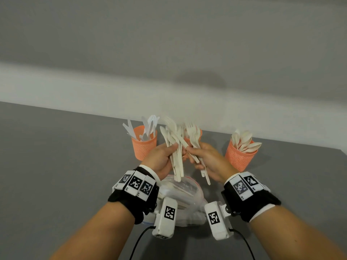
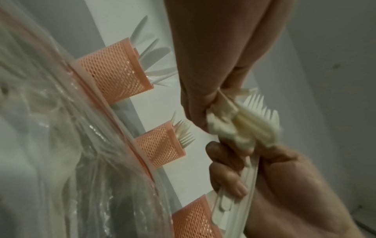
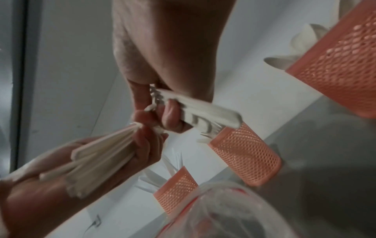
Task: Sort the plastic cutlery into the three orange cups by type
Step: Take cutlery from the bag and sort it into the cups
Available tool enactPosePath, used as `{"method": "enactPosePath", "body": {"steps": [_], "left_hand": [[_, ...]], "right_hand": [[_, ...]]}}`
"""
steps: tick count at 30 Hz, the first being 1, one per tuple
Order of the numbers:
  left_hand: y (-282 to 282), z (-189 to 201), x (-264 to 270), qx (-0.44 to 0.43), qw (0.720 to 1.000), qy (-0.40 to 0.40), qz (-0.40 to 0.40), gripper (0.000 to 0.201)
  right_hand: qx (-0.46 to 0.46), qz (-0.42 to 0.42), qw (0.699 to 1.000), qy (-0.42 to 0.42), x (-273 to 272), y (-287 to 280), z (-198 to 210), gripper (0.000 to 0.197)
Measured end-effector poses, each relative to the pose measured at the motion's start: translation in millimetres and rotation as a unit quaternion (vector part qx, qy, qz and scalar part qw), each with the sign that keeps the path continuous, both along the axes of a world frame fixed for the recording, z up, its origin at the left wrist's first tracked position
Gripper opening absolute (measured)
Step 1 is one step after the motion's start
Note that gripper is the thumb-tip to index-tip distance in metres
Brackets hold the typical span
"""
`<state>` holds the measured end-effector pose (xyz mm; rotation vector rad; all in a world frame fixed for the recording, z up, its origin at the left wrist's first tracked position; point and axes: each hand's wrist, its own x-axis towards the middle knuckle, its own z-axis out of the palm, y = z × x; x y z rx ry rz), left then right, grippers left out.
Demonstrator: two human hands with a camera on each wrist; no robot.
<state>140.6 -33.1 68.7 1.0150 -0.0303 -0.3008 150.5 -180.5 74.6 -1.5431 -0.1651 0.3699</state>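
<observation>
Two bundles of cutlery, one per hand, both held up over the desk (image 1: 56,166) in front of the cups. Your left hand (image 1: 161,158) is curled round a bundle of forks (image 1: 175,152), handles down, tines up and away from you. Your right hand (image 1: 208,160) clamps a smaller bundle (image 1: 197,147), also tines up; its fingers (image 3: 171,112) wrap the handles in the right wrist view. The two grips touch or nearly touch at the fingertips; I can't tell whether a piece is passing between them.

Three orange cups stand in a row behind the hands: left cup (image 1: 143,145) holds knives, middle cup (image 1: 193,136) holds forks and is mostly hidden behind your hands, right cup (image 1: 241,154) holds spoons. A clear plastic bag (image 1: 184,194) with more pieces inside lies on the desk below your wrists.

Key relation: the middle cup sits straight ahead of both grips, just beyond the tines. Bundle long axes run near vertical, roughly in line with the cup's opening. My read: the right hand is slightly nearer, so it likely drops first, handles down. Watch for tines snagging on forks already standing in there.
</observation>
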Motion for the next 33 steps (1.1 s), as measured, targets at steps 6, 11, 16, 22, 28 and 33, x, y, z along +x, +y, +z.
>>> {"method": "enactPosePath", "body": {"steps": [6, 11, 16, 22, 28, 33], "left_hand": [[2.3, -0.8, 1.1, 0.048, 0.998, -0.042, -0.018, 0.021], [2.3, 0.6, 2.1, 0.052, 0.998, -0.044, -0.01, 0.021], [2.1, -4.7, 8.2, 0.028, 0.999, -0.026, 0.023, 0.026], [1.9, -10.1, 14.9, -0.001, 0.998, 0.015, 0.056, 0.016], [-0.1, -6.4, 13.6, 0.029, 0.999, -0.006, 0.035, 0.02], [0.1, -9.2, 11.5, 0.016, 0.999, -0.024, 0.026, 0.025]], "right_hand": [[0.017, 0.024, 1.0, 0.009, -0.1, 0.7, 0.2, 0.014], [0.074, -0.038, 0.996, 0.015, 2.9, 2.2, 4.2, 0.014], [-0.07, -0.046, 0.99, -0.118, -4.4, 19.9, 5.7, 0.008], [-0.204, -0.037, 0.959, -0.195, -3.1, 28.4, -1.2, 0.023], [-0.272, -0.052, 0.938, -0.21, -0.5, 33.5, -3.4, 0.01], [-0.238, -0.021, 0.96, -0.148, 6.4, 25.3, -2.2, 0.015]]}}
